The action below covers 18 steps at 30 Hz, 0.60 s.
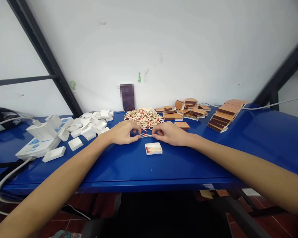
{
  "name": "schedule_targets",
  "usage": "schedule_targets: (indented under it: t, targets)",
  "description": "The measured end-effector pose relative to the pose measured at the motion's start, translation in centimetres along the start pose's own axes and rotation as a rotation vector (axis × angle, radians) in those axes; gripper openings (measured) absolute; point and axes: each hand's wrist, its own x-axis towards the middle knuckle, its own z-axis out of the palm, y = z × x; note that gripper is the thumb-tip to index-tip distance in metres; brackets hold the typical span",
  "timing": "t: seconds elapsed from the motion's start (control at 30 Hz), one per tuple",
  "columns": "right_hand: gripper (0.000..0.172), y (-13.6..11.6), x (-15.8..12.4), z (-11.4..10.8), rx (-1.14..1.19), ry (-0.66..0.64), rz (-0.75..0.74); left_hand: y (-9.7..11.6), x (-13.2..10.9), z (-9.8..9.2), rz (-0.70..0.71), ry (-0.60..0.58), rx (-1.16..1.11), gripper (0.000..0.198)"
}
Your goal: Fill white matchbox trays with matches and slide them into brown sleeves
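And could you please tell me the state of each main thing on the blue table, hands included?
Left hand: curled, thumb at a few loose matches
Right hand: curled, fingertips at their other end
Near tray: open, partly filled with matches
Match pile: loosely heaped
White trays: jumbled, some apart
Matchbox pile: untidy
Right-hand matchbox stack: slanting, overlapped
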Motion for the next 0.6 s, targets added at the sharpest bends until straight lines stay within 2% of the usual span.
schedule_targets:
  t: [0.2,0.6]
  targets:
    - [0.013,0.41,-0.03,0.26,0.017,-0.004,-0.021,0.21,0.09,0.24,-0.015,-0.026,-0.030,0.021]
    - [0.011,0.61,-0.07,0.84,0.077,0.004,-0.080,-0.53,0.12,0.65,-0.028,0.001,-0.103,0.021]
